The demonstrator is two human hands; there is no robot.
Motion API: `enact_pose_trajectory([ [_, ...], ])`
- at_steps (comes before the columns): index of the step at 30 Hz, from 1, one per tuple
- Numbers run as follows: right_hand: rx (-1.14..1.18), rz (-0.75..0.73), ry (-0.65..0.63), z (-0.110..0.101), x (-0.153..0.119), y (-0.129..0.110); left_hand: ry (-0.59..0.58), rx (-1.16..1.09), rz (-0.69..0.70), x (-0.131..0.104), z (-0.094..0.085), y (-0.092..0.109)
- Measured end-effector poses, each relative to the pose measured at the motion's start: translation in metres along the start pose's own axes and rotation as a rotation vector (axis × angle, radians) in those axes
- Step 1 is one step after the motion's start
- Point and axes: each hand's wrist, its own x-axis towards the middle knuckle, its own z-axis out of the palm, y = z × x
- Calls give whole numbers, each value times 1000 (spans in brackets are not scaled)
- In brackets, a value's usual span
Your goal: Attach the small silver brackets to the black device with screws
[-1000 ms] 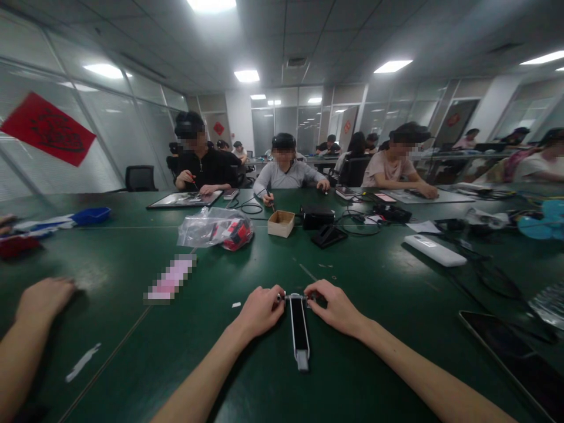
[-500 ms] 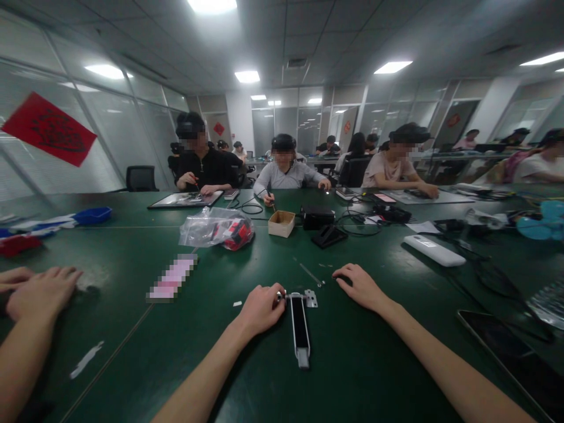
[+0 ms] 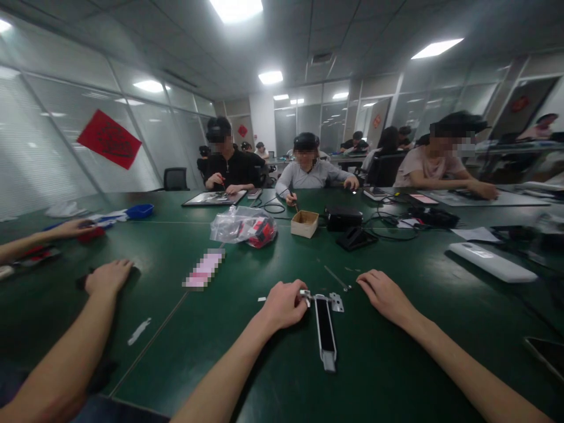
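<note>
My left hand [image 3: 285, 304] is closed on a small shiny metal part [image 3: 305, 297], beside the upper end of a long black and silver device [image 3: 325, 332] lying on the green table [image 3: 374, 364]. A metal plate with holes [image 3: 337, 302] sits just right of the device's upper end. My right hand [image 3: 384, 294] rests on the table to the right, its fingers bent and near a few small parts; what its fingertips hold, if anything, is too small to tell. A thin clear strip [image 3: 337, 276] lies between my hands, further back.
Behind lie a plastic bag with red items [image 3: 244, 227], a small wooden box [image 3: 304, 224], a black box [image 3: 343, 218] and cables. A white device [image 3: 491, 262] is at the right. Another person's hand [image 3: 109, 277] rests at the left, near a pink phone [image 3: 205, 269].
The view has turned left, so the table's things appear further right. My right hand's fingers have drawn closer together. Another person's arm now reaches in at the far left.
</note>
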Motion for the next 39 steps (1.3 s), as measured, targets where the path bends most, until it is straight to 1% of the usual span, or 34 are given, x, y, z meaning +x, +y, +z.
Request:
enact_pose_trajectory([
  [1, 10, 0, 3, 1, 0, -3, 32, -4, -36, 1, -1, -4],
  [2, 21, -2, 6, 2, 0, -6, 93, -6, -101, 2, -3, -10],
  [4, 42, -19, 11, 1, 0, -15, 258, -22, -324, 5, -7, -22],
  [5, 48, -40, 14, -1, 0, -20, 312, -56, -416, 6, -9, -29],
  [6, 56, -56, 30, -2, 0, -25, 352, -98, -464, 7, -10, -34],
  [7, 74, -58, 37, -4, 0, -31, 379, -132, -475, 8, -11, -38],
  [8, 99, -56, 40, -5, 0, -36, 403, -156, -444, 8, -11, -40],
  [9, 124, -62, 41, -6, 0, -42, 396, -176, -373, 8, -10, -40],
  [11, 173, -87, 56, -6, -2, -54, 343, -203, -155, 6, -8, -31],
  [13, 209, -139, 61, -3, -4, -66, 244, -177, 34, 3, -5, -15],
  [15, 225, -217, 62, 0, -6, -78, 163, -148, 148, 1, -2, 1],
  [17, 234, -317, 81, 3, -9, -87, 124, -158, 210, -1, 2, 12],
  [18, 237, -368, 103, 4, -10, -90, 119, -165, 230, -1, 4, 15],
  [20, 243, -446, 155, 6, -11, -92, 144, -191, 246, -1, 8, 17],
  [24, 243, -505, 213, 4, -12, -90, 133, -242, 228, -2, 9, 16],
  [28, 222, -535, 215, 2, -12, -91, 124, -289, 193, -2, 8, 16],
  [39, 265, -581, 199, 5, -13, -90, 104, -347, 212, -1, 6, 16],
])
